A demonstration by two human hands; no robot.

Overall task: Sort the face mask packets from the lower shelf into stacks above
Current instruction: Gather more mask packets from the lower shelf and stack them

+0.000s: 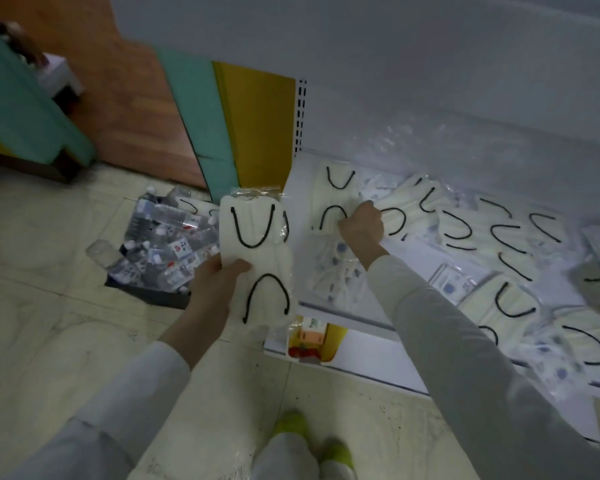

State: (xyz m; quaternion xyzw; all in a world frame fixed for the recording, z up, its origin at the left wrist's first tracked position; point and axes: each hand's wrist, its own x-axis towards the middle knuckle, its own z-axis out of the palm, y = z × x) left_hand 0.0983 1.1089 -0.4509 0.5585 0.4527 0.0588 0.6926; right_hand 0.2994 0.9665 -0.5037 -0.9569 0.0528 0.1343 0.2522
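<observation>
My left hand (212, 285) grips a clear packet of cream masks with black ear loops (257, 258), held upright left of the shelf. My right hand (361, 225) reaches onto the white lower shelf (368, 355), fingers curled on the lower edge of another cream mask packet (333, 199) lying at the shelf's left end. Several more packets are scattered over the shelf: cream ones with black loops (506, 237) and white ones with blue print (336, 275). No stacks above are in view.
A dark tray of small plastic bottles (160, 244) sits on the tiled floor left of the shelf. A yellow and orange label (312, 337) hangs on the shelf's front edge. A slotted upright (300, 116) and coloured panels stand behind. My yellow shoes (291, 427) are below.
</observation>
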